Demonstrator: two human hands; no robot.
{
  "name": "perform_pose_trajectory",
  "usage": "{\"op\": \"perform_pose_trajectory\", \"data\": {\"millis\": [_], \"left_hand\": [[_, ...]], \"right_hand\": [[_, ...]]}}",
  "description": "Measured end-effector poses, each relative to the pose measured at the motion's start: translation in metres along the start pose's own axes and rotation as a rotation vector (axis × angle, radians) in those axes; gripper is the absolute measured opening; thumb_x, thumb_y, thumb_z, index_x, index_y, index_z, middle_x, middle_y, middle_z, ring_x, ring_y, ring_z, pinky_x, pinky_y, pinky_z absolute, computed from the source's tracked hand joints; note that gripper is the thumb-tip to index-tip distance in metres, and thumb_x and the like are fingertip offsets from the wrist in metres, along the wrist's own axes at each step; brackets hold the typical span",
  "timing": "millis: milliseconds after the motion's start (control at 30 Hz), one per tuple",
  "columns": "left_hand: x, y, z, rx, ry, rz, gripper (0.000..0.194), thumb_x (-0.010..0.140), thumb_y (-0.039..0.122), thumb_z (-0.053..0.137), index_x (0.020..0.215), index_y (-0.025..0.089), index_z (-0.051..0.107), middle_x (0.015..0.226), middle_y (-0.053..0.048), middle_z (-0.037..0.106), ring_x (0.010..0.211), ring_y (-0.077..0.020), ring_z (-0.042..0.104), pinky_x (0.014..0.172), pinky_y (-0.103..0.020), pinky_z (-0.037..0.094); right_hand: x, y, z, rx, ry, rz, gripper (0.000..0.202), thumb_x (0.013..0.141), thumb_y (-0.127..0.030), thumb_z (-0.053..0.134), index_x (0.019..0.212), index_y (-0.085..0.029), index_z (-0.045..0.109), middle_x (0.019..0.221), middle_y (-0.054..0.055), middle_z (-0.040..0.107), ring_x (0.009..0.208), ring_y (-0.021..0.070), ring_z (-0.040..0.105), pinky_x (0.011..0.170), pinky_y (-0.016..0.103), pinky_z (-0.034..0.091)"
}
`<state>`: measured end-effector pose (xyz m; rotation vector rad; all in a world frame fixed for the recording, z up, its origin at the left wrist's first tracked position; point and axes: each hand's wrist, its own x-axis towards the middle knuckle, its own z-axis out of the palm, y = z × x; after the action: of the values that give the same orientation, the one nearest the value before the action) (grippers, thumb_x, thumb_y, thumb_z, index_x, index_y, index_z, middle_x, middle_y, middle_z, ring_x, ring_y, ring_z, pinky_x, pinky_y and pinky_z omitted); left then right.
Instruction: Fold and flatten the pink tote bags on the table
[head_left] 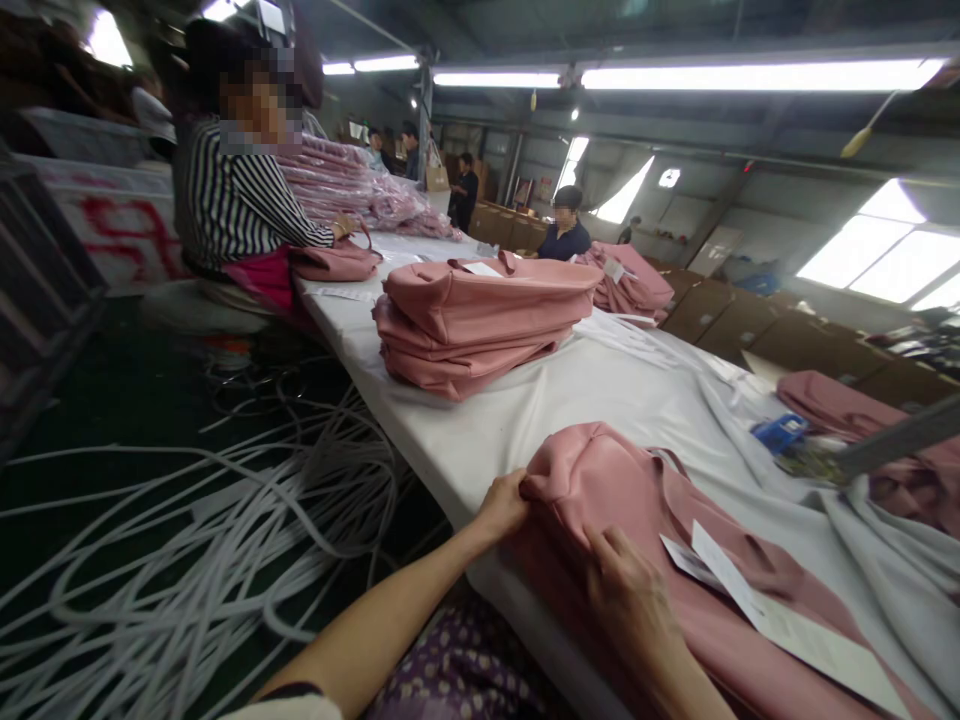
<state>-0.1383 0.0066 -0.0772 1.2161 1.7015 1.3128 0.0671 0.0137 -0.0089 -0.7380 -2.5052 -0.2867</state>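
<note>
Hands meet on a pink bag [645,520] that lies at the near edge of the surface [525,420], right in front of the person. The left hand [501,508] pinches the bag's near left corner, fingers shut on the cloth. The right hand [634,600] lies flat on top of the bag, fingers spread, not gripping. The bag stretches away to the right, so the right hand is nearer its middle. A white paper tag [780,620] lies on it. Farther along sits a stack of pink bags [480,320]. White cords [187,560] lie piled on the floor.
</note>
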Motion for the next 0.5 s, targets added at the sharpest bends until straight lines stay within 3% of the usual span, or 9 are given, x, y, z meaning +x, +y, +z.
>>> {"op": "perform_pose_trajectory", "data": {"millis": [100,233,300,400,500], "left_hand": [[0.001,-0.005,0.006,-0.065,0.014,-0.029,0.013,0.069,0.018,0.06,0.069,0.018,0.048,0.066,0.004,0.051,0.067,-0.013,0.047,0.063,-0.025,0.035],[0.003,-0.008,-0.011,-0.221,-0.166,-0.097,0.027,0.057,0.019,0.067,0.067,0.019,0.042,0.065,0.006,0.048,0.067,-0.0116,0.047,0.061,-0.022,0.037],[0.005,-0.006,-0.028,-0.291,-0.276,-0.164,0.031,0.057,0.028,0.07,0.069,0.019,0.044,0.066,0.005,0.05,0.064,-0.0112,0.049,0.06,-0.021,0.04],[0.01,0.003,-0.049,-0.325,-0.416,-0.292,0.038,0.071,0.056,0.057,0.078,0.018,0.053,0.075,-0.001,0.059,0.066,-0.013,0.056,0.061,-0.024,0.046],[0.023,0.016,-0.053,-0.234,-0.535,-0.392,0.054,0.076,0.068,0.051,0.078,0.015,0.062,0.075,-0.005,0.064,0.065,-0.0149,0.059,0.058,-0.026,0.048]], "right_hand": [[-0.011,-0.007,0.007,0.021,0.043,-0.028,0.028,0.086,-0.006,0.037,0.102,-0.013,0.059,0.07,0.003,0.054,0.06,0.0166,0.054,0.055,0.028,0.041],[-0.036,-0.02,0.022,-0.02,0.118,-0.061,0.034,0.089,-0.009,0.037,0.118,-0.01,0.054,0.083,0.009,0.061,0.071,0.0186,0.059,0.062,0.029,0.048],[-0.048,-0.026,0.031,-0.051,0.164,-0.058,0.043,0.089,-0.008,0.036,0.13,-0.009,0.048,0.09,0.011,0.063,0.078,0.0205,0.061,0.067,0.03,0.051],[-0.06,-0.033,0.045,-0.082,0.197,-0.048,0.057,0.088,-0.005,0.035,0.145,-0.011,0.032,0.093,0.013,0.064,0.082,0.0226,0.063,0.067,0.032,0.053],[-0.067,-0.035,0.054,-0.072,0.189,-0.045,0.062,0.089,-0.005,0.037,0.149,-0.013,0.024,0.093,0.013,0.065,0.083,0.0239,0.063,0.067,0.034,0.055]]}}
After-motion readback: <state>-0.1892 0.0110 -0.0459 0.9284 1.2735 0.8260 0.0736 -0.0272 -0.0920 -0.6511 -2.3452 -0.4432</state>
